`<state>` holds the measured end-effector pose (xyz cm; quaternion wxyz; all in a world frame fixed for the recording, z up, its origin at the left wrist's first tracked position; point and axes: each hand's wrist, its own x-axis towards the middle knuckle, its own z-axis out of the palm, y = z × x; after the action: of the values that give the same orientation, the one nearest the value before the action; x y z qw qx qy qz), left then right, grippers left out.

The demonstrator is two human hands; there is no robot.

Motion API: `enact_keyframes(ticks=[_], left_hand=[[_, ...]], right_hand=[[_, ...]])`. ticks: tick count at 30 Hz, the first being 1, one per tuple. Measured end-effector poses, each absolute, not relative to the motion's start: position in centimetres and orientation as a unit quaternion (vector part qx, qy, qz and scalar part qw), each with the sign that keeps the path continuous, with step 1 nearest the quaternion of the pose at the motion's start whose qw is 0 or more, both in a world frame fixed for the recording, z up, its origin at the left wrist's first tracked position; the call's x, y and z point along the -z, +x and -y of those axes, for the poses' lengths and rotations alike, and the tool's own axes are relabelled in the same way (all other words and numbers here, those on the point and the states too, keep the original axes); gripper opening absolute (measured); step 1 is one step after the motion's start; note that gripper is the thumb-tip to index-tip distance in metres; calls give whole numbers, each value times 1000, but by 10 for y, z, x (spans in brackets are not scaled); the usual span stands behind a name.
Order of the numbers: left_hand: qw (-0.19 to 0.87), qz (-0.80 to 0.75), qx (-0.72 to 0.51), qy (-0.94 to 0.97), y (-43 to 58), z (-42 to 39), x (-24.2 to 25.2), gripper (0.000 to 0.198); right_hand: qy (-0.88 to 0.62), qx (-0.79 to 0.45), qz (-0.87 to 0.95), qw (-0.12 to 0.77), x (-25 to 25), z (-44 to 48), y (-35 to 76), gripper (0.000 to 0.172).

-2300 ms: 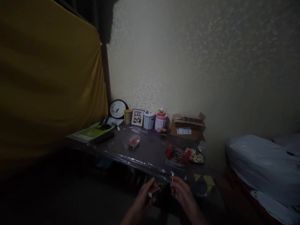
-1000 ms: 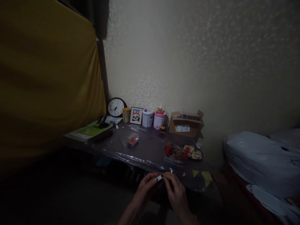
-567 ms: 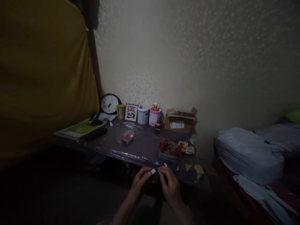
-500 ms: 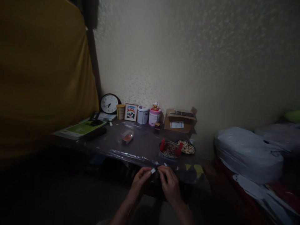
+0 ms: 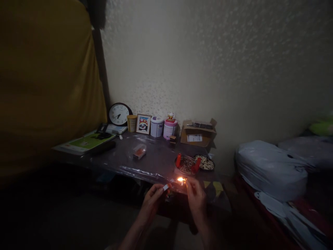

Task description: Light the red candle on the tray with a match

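Note:
A small matchbox [image 5: 166,187], white on one face and reddish at its end, is pinched in my left hand [image 5: 151,203] at the table's front edge. My right hand [image 5: 196,196], a little to the right, grips a burning match [image 5: 181,180] between thumb and fingertips, its bright flame pointing left. The match and box are apart. Just beyond the flame stands a round tin [image 5: 186,165] of dark bits, with one red candle [image 5: 178,160] at its left and another red candle [image 5: 196,165] leaning at its right. Both candles' wicks are too small to make out.
Beside the tin lies a round dish [image 5: 204,162] of pale, stick-like pieces. A clear-wrapped packet [image 5: 139,151] rests mid-table. Along the wall stand a clock [image 5: 119,114], a picture frame [image 5: 143,124], two canisters [image 5: 157,126] and a cardboard box [image 5: 198,133]. Plastic bags [image 5: 270,170] lie at right.
A flame has appeared on the match. My right hand has moved right and slightly up, away from the matchbox. Warm light now falls on the tin and table edge.

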<state>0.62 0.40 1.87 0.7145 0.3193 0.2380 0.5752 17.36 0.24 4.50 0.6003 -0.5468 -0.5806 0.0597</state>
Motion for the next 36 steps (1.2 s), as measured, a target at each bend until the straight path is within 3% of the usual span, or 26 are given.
enact_keyframes(ticks=[7,18,27,36], left_hand=[[714,-248,-575,314,3,-2,-27,13],[726,-254,-563,302,1,-1,-29,15],[730,-269,-558,289,1,-9,-14,20],[726,-290,-553,289,1,-11,-11,19]], right_hand=[[-538,-101,523,653,-53,-1,178,15],[-534,46,527,659,-74,3,183,23],[-518,-43,517,680,-47,-13,190,18],[-525,-39,534,661,-41,-15,189,18]])
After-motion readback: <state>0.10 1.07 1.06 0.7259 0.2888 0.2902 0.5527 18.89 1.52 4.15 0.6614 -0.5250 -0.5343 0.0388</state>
